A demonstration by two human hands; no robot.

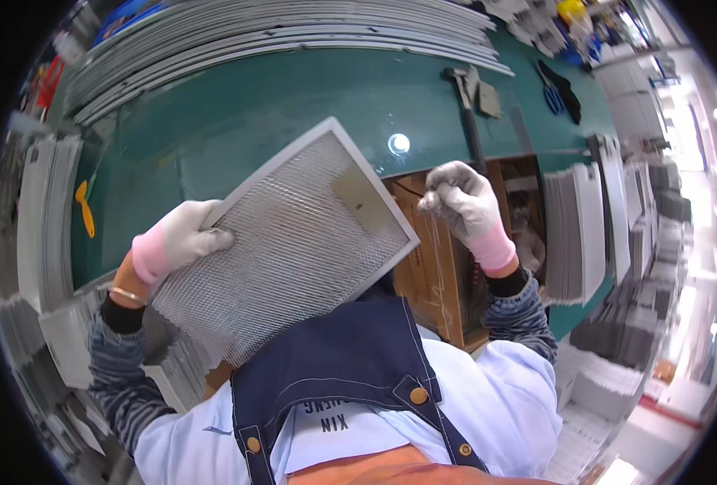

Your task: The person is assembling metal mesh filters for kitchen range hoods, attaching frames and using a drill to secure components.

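Your left hand (182,238) has its fingers closed on the edge of the framed mesh panel (285,242), which spreads rightward from them. Your right hand (463,202) is apart from the panel, fingertips bunched; whether they pinch anything, I cannot tell.

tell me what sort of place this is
Likely a factory workshop: a framed silvery mesh panel in the left hand, a hammer on the green worktable, and long stacked strips.
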